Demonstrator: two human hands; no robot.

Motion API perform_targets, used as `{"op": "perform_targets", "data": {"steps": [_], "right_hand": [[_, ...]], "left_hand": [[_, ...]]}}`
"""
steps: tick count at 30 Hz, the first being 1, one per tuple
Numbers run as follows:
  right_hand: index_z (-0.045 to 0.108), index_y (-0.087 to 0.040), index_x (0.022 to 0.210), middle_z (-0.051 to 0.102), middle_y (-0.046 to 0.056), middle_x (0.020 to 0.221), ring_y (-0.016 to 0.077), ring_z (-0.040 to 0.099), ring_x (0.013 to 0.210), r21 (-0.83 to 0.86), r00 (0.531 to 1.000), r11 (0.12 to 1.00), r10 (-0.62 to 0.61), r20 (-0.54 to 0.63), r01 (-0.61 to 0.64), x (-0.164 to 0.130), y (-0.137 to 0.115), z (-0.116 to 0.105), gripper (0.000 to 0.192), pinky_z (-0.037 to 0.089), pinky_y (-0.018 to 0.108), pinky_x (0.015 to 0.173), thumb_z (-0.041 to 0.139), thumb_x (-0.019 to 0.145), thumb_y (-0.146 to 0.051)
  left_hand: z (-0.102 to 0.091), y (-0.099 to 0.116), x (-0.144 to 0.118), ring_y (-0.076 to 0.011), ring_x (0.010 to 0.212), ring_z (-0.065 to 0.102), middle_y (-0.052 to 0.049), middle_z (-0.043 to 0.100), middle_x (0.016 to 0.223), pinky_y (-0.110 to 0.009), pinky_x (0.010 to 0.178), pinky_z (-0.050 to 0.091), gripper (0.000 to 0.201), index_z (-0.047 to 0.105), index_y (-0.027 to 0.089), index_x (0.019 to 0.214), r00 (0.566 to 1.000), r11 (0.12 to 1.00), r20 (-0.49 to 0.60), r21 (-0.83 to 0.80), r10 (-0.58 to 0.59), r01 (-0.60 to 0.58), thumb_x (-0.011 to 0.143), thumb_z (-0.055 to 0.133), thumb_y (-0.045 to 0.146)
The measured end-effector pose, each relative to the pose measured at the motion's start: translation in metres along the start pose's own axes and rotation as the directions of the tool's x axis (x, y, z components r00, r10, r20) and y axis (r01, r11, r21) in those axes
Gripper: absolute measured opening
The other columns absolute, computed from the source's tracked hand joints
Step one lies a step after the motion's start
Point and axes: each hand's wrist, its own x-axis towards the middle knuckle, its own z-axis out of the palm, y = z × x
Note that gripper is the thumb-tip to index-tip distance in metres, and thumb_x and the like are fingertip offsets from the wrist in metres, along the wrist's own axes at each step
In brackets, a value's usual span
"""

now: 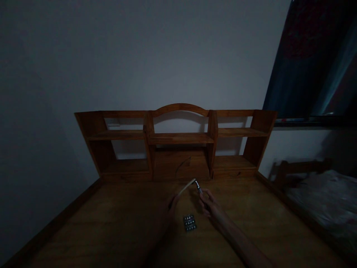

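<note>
The room is dim. My left hand (170, 205) holds a thin pale stick-like piece (186, 186) that slants up to the right. My right hand (208, 203) grips a small metal tool (198, 185) whose shiny tip meets the upper end of the pale piece. Both hands hover over the middle of a wooden desk (111, 223). A small dark pack with rows of pale marks (189, 222) lies flat on the desk between my forearms, just below the hands.
A wooden shelf unit (178, 139) with open compartments stands at the back of the desk against a pale wall. A thin cable (182, 165) hangs in its middle bay. A bed with light bedding (323, 201) sits at the right, under a dark curtain (312, 59).
</note>
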Motion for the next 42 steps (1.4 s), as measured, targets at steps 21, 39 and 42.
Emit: {"op": "perform_targets", "data": {"steps": [21, 39, 42], "right_hand": [[0.052, -0.021, 0.107, 0.041, -0.007, 0.062, 0.0041, 0.025, 0.043, 0.006, 0.998, 0.999, 0.034, 0.049, -0.034, -0.004, -0.004, 0.005, 0.035, 0.011, 0.019, 0.039, 0.064, 0.085, -0.046], [0.051, -0.025, 0.110, 0.043, -0.006, 0.065, 0.0038, 0.026, 0.045, 0.036, 1.000, 0.999, -0.007, -0.001, 0.007, -0.001, 0.001, -0.003, 0.031, 0.014, 0.018, 0.040, 0.065, 0.086, -0.039], [0.052, -0.024, 0.109, 0.043, -0.006, 0.065, 0.0040, 0.026, 0.045, 0.027, 1.000, 1.000, -0.006, -0.013, 0.006, -0.002, -0.001, -0.001, 0.032, 0.014, 0.018, 0.040, 0.066, 0.085, -0.039]], "left_hand": [[-0.006, -0.005, 0.007, -0.0245, 0.087, 0.065, -0.009, 0.072, 0.095, -0.037, 0.081, 0.050, 0.044, 0.068, 0.018, 0.093, 0.998, 0.995, 0.067, -0.094, -0.020, 0.026, 0.085, 0.047, 0.055], [-0.006, -0.004, 0.004, -0.0230, 0.083, 0.066, -0.007, 0.072, 0.091, -0.035, 0.077, 0.051, 0.043, 0.068, 0.018, 0.095, 0.995, 0.996, 0.093, -0.086, 0.025, -0.017, 0.088, 0.044, 0.052], [-0.004, -0.008, 0.004, -0.0235, 0.084, 0.066, -0.007, 0.072, 0.092, -0.036, 0.079, 0.052, 0.042, 0.068, 0.018, 0.094, 0.993, 0.996, 0.093, -0.061, 0.076, -0.071, 0.088, 0.044, 0.051]]}}
